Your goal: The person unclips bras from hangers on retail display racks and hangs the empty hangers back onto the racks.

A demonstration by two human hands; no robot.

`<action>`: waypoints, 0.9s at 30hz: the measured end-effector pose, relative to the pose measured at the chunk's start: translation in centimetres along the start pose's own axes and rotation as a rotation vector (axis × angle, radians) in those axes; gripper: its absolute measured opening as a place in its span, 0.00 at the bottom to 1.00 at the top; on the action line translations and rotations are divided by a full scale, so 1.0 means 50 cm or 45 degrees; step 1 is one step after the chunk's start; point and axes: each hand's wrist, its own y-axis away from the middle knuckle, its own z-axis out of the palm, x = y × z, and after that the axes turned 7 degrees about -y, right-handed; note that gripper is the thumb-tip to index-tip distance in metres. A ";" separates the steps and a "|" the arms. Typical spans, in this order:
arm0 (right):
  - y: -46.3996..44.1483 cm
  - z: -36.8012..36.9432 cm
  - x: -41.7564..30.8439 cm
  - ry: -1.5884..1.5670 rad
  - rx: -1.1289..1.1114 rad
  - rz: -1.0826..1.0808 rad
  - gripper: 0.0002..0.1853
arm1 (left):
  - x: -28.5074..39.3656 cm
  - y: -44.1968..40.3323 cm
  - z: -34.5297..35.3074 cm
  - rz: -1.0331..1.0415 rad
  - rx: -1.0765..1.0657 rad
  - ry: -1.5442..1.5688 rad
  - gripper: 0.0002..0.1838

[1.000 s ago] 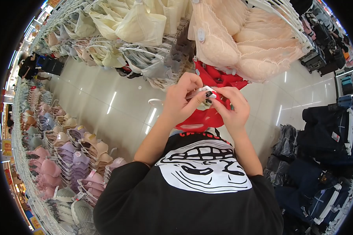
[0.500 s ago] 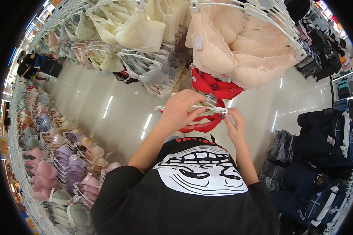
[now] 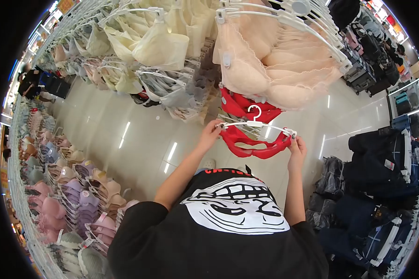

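A white hanger (image 3: 255, 123) is stretched between my two hands, its hook pointing away from me. From its clips hangs a red bra (image 3: 253, 149), spread wide in front of my shirt. My left hand (image 3: 211, 133) pinches the hanger's left end, where the bra is fastened. The right end, by the clip, is gripped between the fingers of my right hand (image 3: 297, 145). Just beyond the hanger, more red bras (image 3: 246, 104) hang on the rack, under a row of peach lace bras (image 3: 277, 65).
Pale yellow bras (image 3: 156, 44) and grey bras (image 3: 165, 86) hang at the upper left. Racks of pink and purple bras (image 3: 74, 195) stand at the lower left. Dark trousers (image 3: 377, 153) hang at the right. A person (image 3: 29, 83) is far off at the upper left.
My hands have moved apart to the hanger's two ends. The hanger and red bra, bunched between my hands before, are now spread out level, with the hook in sight.
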 end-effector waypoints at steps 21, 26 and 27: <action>-0.100 0.018 0.080 -0.093 0.086 0.352 0.10 | 0.031 -0.125 -0.028 0.385 0.327 -0.094 0.07; -0.102 0.012 0.115 -0.072 0.020 0.309 0.11 | 0.004 -0.132 -0.040 0.356 0.344 -0.406 0.08; -0.101 0.010 0.125 -0.050 0.018 0.297 0.12 | -0.017 -0.132 -0.036 0.388 0.363 -0.397 0.08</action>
